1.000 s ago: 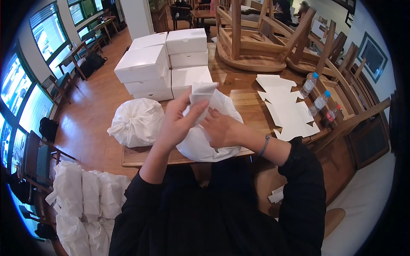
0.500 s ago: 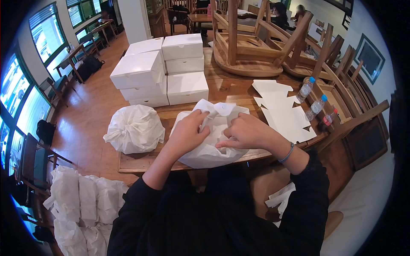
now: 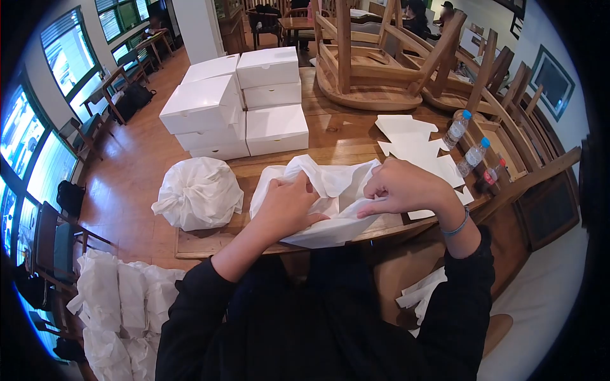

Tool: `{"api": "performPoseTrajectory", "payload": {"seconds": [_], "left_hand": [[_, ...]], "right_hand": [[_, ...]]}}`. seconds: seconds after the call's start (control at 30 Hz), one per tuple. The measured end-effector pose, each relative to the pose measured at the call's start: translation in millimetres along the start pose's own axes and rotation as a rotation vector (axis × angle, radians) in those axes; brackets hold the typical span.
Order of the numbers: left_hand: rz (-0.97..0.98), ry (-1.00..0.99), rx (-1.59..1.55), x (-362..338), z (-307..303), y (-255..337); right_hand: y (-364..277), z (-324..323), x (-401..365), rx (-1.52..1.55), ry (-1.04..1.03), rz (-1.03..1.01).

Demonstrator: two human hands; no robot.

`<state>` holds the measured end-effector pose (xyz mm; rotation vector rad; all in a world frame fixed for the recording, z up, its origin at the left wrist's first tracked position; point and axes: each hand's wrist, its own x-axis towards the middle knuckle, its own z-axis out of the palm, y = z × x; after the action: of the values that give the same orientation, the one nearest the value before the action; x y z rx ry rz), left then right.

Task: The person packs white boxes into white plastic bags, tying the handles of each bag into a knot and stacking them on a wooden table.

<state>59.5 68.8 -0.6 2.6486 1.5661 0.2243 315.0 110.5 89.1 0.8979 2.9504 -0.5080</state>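
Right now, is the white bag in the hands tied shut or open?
Open, it seems: left hand and right hand each pull one side of the white bag apart; no knot shows.

A wooden table [image 3: 330,136] stands on a glossy wooden plank floor [image 3: 127,190]. Upturned wooden chairs [image 3: 375,70] rest seat-down on its far end, legs in the air. Along the left wall, tall dark-framed windows [image 3: 38,140] let in bright daylight, which glares on the floor. Small tables and chairs [image 3: 101,95] line the windows, with a dark bag [image 3: 135,96] on the floor beside them. A white pillar [image 3: 198,25] rises behind. On the pale right wall hangs a framed picture [image 3: 551,82].
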Motion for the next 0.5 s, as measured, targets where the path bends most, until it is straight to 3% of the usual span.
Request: {"api": "performPoseTrajectory", "payload": {"seconds": [0.1, 0.23, 0.37, 0.5], "left_hand": [[0.014, -0.056, 0.033, -0.4, -8.6, 9.9], [0.197, 0.125, -0.058, -1.0, 2.8, 13.8], [0.229, 0.178, -0.094, 1.0, 8.7, 14.2], [0.196, 0.172, -0.098, 0.5, 10.8, 12.9]], "right_hand": [[-19.1, -2.4, 3.0, 0.093, -0.062, 0.173], [-8.6, 32.7, 18.2, 0.175, -0.044, 0.342], [-2.9, 53.6, 17.2, 0.188, -0.132, 0.29], [17.8, 67.6, 17.4, 0.341, 0.2, 0.272]]}}
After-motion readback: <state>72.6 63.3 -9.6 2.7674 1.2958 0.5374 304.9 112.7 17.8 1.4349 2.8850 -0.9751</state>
